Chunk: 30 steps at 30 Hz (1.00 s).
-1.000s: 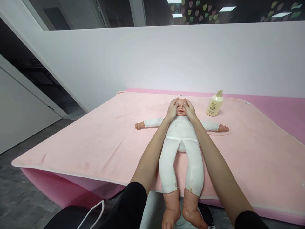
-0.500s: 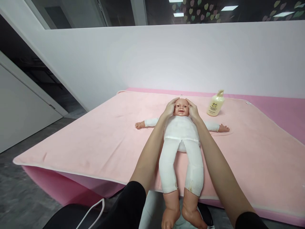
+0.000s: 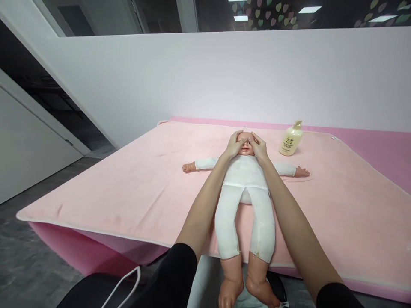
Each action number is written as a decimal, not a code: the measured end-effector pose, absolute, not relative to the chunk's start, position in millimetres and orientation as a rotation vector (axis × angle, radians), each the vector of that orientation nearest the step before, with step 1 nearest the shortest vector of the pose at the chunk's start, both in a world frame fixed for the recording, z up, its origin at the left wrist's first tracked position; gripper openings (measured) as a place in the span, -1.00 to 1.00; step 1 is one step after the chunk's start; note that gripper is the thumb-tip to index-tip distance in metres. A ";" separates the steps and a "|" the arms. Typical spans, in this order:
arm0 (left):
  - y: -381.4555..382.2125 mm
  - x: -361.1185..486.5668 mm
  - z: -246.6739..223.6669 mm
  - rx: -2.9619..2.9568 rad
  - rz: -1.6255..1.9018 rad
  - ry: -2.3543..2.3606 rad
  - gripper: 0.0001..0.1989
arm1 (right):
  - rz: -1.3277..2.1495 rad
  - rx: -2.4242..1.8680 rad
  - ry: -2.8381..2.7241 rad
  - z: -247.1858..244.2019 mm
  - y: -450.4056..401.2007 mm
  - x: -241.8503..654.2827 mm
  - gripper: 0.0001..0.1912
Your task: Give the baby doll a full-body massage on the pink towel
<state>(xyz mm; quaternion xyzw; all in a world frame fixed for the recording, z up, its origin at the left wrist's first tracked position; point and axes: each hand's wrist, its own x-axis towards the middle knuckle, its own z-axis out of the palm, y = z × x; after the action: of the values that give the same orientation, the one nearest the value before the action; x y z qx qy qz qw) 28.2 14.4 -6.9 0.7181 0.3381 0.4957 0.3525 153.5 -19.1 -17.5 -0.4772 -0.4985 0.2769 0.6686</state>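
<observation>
A baby doll (image 3: 245, 173) with a white cloth body lies on its back, head at the far end and feet over the near edge. My left hand (image 3: 235, 144) cups the left side of its head, fingers curved round the temple. My right hand (image 3: 258, 146) cups the other side in the same way. Both thumbs lie across the doll's face near the nose and cover its eyes, while its mouth still shows. The doll's arms stretch out sideways on the blanket. Between my forearms are its torso and legs.
A pale yellow pump bottle (image 3: 290, 139) stands to the right of the doll's head. The pink blanket (image 3: 128, 184) covers the table, with a white wall (image 3: 205, 77) behind. A white cable (image 3: 128, 282) loops at the lower left.
My thumbs have moved inward from the sides of the doll's head onto its face, over the eyes. The doll and the bottle have stayed in place.
</observation>
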 end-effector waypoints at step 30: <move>12.1 19.0 -2.5 1.826 1.204 0.848 -0.53 | 0.598 -1.105 -1.159 -15.6 -22.9 153.6 -0.51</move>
<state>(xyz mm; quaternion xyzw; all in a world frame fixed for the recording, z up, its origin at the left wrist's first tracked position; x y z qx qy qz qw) 19.0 12.1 -2.5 0.7175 0.3332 0.4733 0.3874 153.6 -22.9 -15.6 -0.4875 -0.5115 0.2639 0.6566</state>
